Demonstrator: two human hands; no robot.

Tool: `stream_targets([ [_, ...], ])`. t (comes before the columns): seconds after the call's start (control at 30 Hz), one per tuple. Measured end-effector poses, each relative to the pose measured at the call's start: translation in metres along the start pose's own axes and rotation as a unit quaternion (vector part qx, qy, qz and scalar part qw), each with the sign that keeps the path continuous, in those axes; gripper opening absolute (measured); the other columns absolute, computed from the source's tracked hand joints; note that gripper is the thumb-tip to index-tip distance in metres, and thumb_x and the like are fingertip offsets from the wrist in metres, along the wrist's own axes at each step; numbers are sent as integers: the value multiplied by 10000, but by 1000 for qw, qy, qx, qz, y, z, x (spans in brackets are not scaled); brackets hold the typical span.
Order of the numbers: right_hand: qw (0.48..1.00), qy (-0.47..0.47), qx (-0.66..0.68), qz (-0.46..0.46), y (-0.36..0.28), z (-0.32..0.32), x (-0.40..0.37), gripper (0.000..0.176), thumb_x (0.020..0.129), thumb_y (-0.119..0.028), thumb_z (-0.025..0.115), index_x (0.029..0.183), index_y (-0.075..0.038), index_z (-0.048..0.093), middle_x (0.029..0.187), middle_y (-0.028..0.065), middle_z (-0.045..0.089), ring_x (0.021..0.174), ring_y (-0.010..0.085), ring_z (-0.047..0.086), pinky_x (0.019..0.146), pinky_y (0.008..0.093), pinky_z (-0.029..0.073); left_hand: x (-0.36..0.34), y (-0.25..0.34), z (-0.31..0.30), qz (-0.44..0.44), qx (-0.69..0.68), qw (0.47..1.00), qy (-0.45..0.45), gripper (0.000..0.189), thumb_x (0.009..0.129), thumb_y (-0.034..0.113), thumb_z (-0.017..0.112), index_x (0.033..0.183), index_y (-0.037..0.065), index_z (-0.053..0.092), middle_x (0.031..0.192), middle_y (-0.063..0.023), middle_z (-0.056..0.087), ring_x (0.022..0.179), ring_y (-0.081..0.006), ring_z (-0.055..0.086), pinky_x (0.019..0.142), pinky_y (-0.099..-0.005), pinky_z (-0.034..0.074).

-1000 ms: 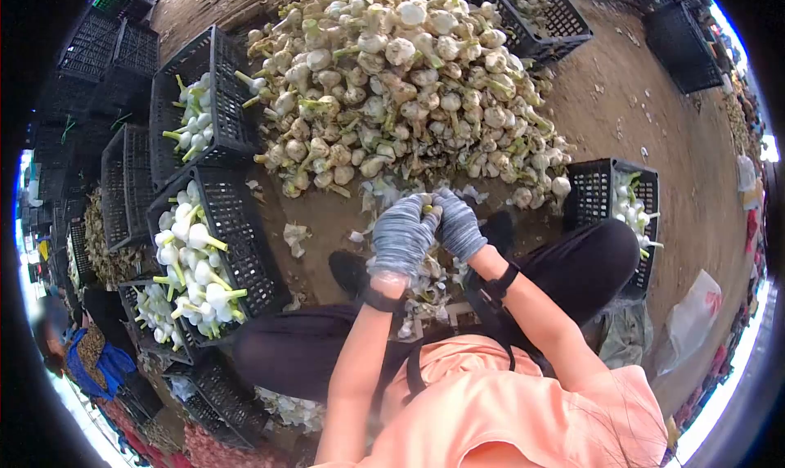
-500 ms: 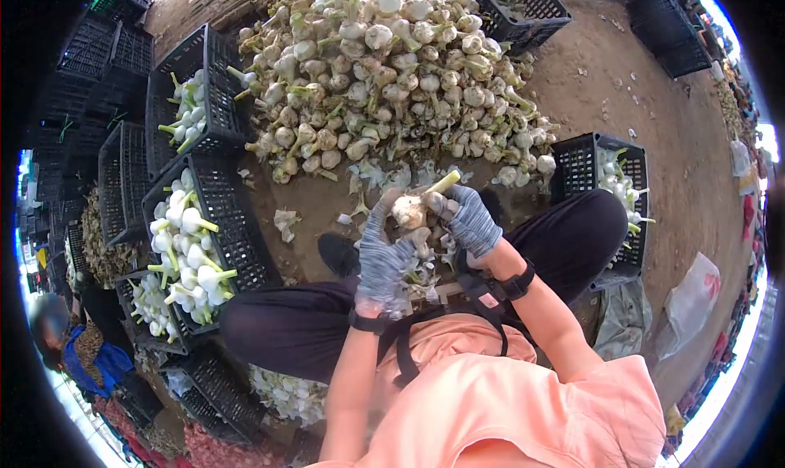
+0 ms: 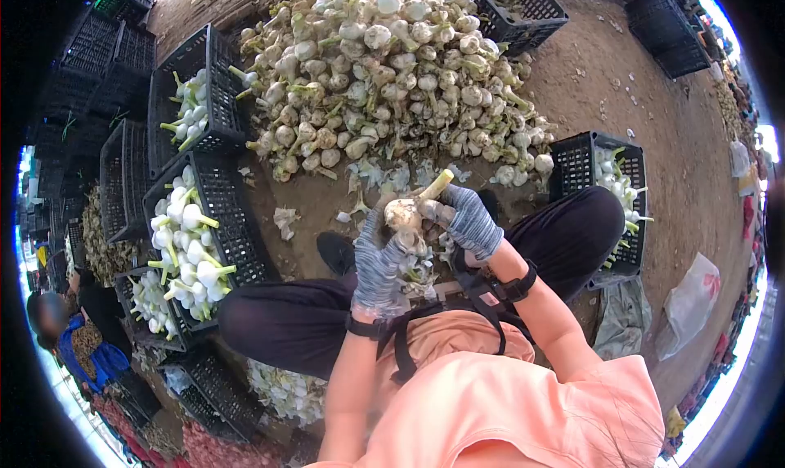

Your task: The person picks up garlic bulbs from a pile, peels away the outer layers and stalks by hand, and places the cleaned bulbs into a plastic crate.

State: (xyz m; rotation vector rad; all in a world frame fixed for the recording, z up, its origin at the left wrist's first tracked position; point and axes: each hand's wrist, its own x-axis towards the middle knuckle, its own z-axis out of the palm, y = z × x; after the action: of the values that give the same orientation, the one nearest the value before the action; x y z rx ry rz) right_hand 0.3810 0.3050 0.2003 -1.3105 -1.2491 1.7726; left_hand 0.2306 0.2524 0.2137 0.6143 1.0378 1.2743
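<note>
On the floor (image 3: 609, 83), a broad garlic pile (image 3: 392, 83) is rising ahead, black crates (image 3: 233, 214) of paler bulbs (image 3: 190, 243) are flanking the bent knees (image 3: 593, 222), and the gloved left hand (image 3: 379, 263) and right hand (image 3: 472, 227) are together grasping one stemmed bulb (image 3: 401, 214) near the pile's near edge.

From here I see a produce sorting area: a garlic heap (image 3: 392, 83), slatted crates (image 3: 233, 214), littered dirt floor (image 3: 605, 100).
</note>
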Motion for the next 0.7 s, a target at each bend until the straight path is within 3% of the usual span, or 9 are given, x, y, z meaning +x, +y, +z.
stream_targets([
  [0.23, 955, 22, -223, -194, 6, 1, -4, 225, 753, -115, 627, 921, 26, 578, 755, 170, 588, 661, 189, 575, 609, 296, 463, 2, 12, 3, -90, -131, 986, 47, 610, 776, 433, 608, 1181, 7, 444, 999, -81, 557, 829, -135, 569, 626, -218, 497],
  [0.27, 939, 41, -241, -240, 10, 2, -4, 225, 750, -110, 630, 924, 23, 577, 772, 175, 587, 674, 197, 577, 616, 299, 462, 7, 5, 7, -86, -115, 984, 106, 574, 795, 542, 512, 1035, 22, 536, 743, -63, 587, 578, -122, 555, 447, -214, 454],
  [0.3, 940, 40, -242, -239, 13, 2, -4, 225, 750, -110, 630, 924, 23, 577, 772, 175, 587, 674, 197, 577, 616, 299, 462, 8, 5, 5, -87, -116, 984, 108, 574, 795, 542, 512, 1035, 22, 536, 743, -63, 587, 578, -122, 555, 447, -214, 454],
  [0.37, 931, 30, -230, -282, 16, 2, -4, 229, 747, -95, 621, 942, 17, 578, 811, 160, 590, 706, 208, 580, 643, 296, 466, 11, 9, -9, -256, -207, 940, 90, 416, 819, 444, 544, 957, 51, 558, 759, -55, 597, 523, -113, 557, 442, -213, 461],
  [0.4, 931, 28, -230, -281, 17, 2, -6, 229, 747, -95, 621, 942, 17, 578, 811, 160, 590, 706, 208, 580, 643, 296, 466, 19, -11, -47, -297, -293, 894, -165, 372, 831, 438, 524, 900, 76, 578, 745, -35, 604, 540, -83, 561, 429, -189, 450],
  [0.43, 952, 7, -185, -243, 18, 3, -10, 241, 740, -83, 615, 956, 15, 575, 820, 148, 589, 723, 224, 580, 665, 297, 465, 20, -16, -48, -297, -294, 894, -163, 372, 831, 438, 524, 900, 76, 578, 745, -35, 604, 540, -83, 561, 429, -189, 450],
  [0.5, 969, -16, -138, -203, 16, 5, -16, 254, 734, -72, 609, 971, 13, 572, 829, 137, 588, 741, 241, 580, 686, 299, 464, 23, -27, -45, -401, -255, 871, 123, 412, 842, 469, 481, 912, 75, 580, 761, -32, 608, 554, -88, 569, 437, -199, 457],
  [0.57, 999, -43, 19, 11, 8, 8, -20, 268, 754, -72, 580, 1008, 11, 558, 856, 111, 596, 772, 224, 580, 716, 296, 462, 19, -12, -20, -330, -151, 914, 179, 425, 858, 467, 451, 934, 67, 574, 751, -30, 604, 572, -104, 578, 453, -201, 463],
  [0.7, 966, 23, -193, -168, 20, 5, -10, 257, 782, -79, 564, 1024, 6, 551, 874, 114, 598, 805, 194, 576, 731, 285, 458, 13, -19, -16, -45, 8, 994, 98, 466, 855, 453, 477, 1087, 49, 492, 875, -57, 582, 700, -134, 583, 589, -222, 481],
])
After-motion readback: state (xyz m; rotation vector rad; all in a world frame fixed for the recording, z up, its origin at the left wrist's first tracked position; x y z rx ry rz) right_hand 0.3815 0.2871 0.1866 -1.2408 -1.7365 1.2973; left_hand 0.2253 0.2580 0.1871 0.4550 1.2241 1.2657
